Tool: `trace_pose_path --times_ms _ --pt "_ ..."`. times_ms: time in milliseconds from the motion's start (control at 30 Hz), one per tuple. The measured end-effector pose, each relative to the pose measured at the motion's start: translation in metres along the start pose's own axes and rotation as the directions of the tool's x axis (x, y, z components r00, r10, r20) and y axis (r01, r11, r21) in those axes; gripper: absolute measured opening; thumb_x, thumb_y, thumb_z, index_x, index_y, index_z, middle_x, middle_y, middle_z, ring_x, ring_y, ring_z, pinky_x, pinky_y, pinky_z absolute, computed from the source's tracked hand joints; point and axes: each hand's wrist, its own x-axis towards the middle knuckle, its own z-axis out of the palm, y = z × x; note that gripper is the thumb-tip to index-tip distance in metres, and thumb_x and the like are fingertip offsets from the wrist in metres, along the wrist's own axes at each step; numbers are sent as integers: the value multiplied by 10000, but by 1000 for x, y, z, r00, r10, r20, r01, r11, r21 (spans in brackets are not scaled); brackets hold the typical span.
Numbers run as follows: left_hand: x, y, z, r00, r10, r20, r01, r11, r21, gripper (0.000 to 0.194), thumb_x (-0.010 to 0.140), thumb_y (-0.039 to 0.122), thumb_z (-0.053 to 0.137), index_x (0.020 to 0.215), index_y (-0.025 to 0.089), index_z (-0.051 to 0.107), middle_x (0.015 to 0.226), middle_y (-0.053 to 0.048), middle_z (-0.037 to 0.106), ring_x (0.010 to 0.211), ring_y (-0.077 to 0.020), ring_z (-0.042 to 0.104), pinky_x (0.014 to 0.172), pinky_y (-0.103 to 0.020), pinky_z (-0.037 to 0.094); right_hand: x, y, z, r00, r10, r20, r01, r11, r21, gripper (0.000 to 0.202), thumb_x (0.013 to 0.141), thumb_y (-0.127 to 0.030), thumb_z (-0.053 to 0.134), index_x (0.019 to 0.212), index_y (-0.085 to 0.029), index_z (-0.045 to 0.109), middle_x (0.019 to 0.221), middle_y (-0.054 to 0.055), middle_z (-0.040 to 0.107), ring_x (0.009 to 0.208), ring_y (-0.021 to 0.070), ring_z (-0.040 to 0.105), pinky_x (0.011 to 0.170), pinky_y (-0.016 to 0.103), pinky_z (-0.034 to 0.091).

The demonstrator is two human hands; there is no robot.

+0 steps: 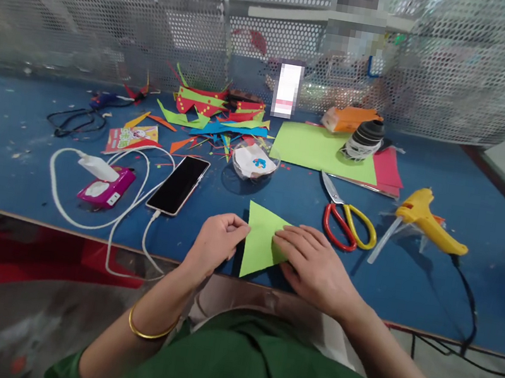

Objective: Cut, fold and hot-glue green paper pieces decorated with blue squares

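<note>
A light green piece of paper point(260, 238), folded or cut to a triangular shape, lies at the front of the blue table between my hands. My left hand point(221, 240) pinches its left edge between thumb and finger. Across its right part rests my right hand point(310, 263), fingers stretched flat and pressing on the paper, hiding that corner. Beyond my right hand are scissors point(342, 213) with one red and one yellow handle, their blades pointing away from me.
A yellow glue gun point(429, 220) with its cord lies at the right. To the left are a phone point(179, 185) on a white cable and a purple power socket point(106, 186). Behind are a clear bowl point(255, 161), green sheets point(311, 147), a black-topped bottle point(364, 139) and paper scraps point(228, 129).
</note>
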Motion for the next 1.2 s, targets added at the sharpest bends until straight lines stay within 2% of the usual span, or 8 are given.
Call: trace_pose_path --times_ms 133,233,367,433,500,667,800,1200 --pt "-6 1 -8 999 -18 50 12 992 127 181 864 327 583 751 188 612 557 50 603 349 -67 410 397 -213 304 1 -4 10 998 -54 -39 49 991 -122 299 938 -61 490 1169 -97 677 1165 122 741 1095 265 666 974 444 507" --pt "-12 -5 -18 983 185 7 -171 896 409 177 901 242 524 991 215 675 779 3 739 532 -122 596 534 -249 444 1 -4 12 999 18 -36 -21 997 -75 289 949 -57 472 1115 -111 702 1098 107 757 997 251 698 840 400 549" --pt "-14 -18 -26 837 529 142 -501 634 590 330 843 81 530 1076 243 698 1119 -35 733 901 -176 691 784 -301 512 2 -3 12 988 144 -48 -141 988 70 251 964 -97 498 1068 -141 722 1028 90 768 970 237 703 818 358 565" --pt "-11 -23 -26 771 596 226 -599 556 577 274 833 78 571 997 236 724 1123 -37 733 975 -195 688 835 -316 517 5 0 11 972 231 -36 -222 961 162 234 971 -130 520 1084 -157 723 989 80 771 947 217 707 817 329 569" --pt "-6 -26 -24 747 624 229 -625 541 562 159 845 134 635 918 230 739 1055 -35 751 965 -208 692 835 -328 523 9 4 9 942 336 16 -331 918 220 226 964 -170 557 1125 -174 715 988 75 769 915 206 716 790 309 573" --pt "0 -21 -15 824 561 78 -504 665 551 157 884 240 658 737 227 712 886 -18 749 839 -186 687 764 -314 508 21 11 7 838 521 164 -545 815 195 195 933 -237 598 1092 -221 710 927 45 755 812 200 722 704 296 550" --pt "-1 -15 -9 877 480 18 -399 708 583 210 891 244 646 686 216 683 849 -10 726 802 -177 664 739 -313 472 28 9 9 803 570 175 -594 789 157 178 942 -272 565 1065 -217 681 862 31 743 782 204 708 640 287 504" --pt "-1 -13 -2 905 411 -108 -286 777 560 163 908 250 632 753 199 633 876 24 679 597 -89 533 613 -257 416 34 0 15 902 430 34 -431 902 20 129 970 -255 563 909 -172 642 822 51 731 725 214 656 654 334 427"
